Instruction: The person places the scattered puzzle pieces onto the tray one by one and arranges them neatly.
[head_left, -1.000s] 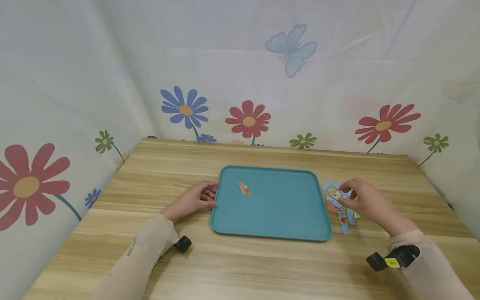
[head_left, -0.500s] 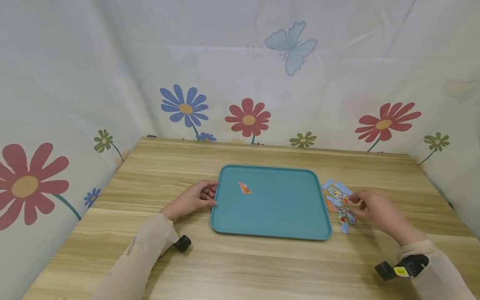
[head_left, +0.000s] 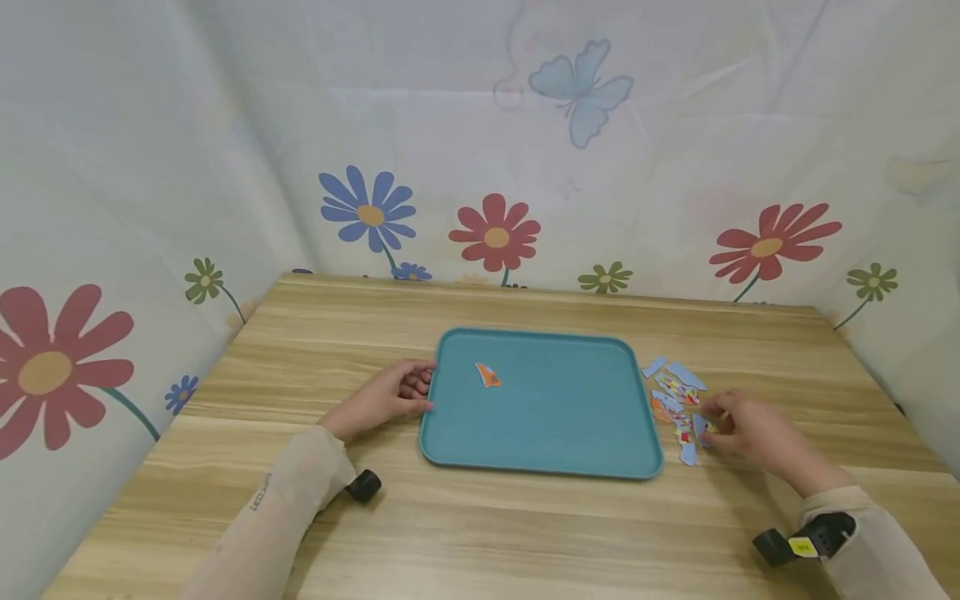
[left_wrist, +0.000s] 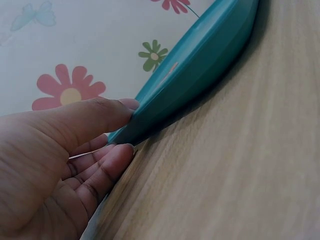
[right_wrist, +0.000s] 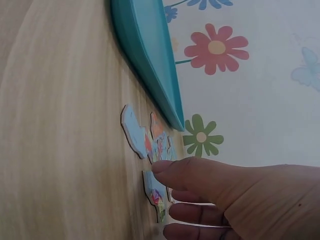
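A teal tray (head_left: 542, 408) lies on the wooden table, bearing one orange puzzle piece (head_left: 488, 375) near its upper left. My left hand (head_left: 381, 400) is at the tray's left edge. In the left wrist view, its thumb (left_wrist: 117, 112) touches the tray's side, and the other fingers bend loosely below. My right hand (head_left: 757, 429) hovers low over several jigsaw pieces (head_left: 678, 387) right of the tray. Its thumb (right_wrist: 165, 167) overlaps a blue piece with a pink-purple patch (right_wrist: 156, 192) in the right wrist view; thumb and fingers are spread apart. The fingers partly hide some pieces.
The pieces lie in a close cluster against the tray's right rim, with a pale blue one (head_left: 687, 454) nearest me. A flower-printed curtain (head_left: 660, 150) rises behind the wooden table (head_left: 480, 533). Each wrist carries a black camera.
My right hand has drawn back from the upper pieces and moved right and toward me, uncovering a long blue piece. My left hand and the tray stay put.
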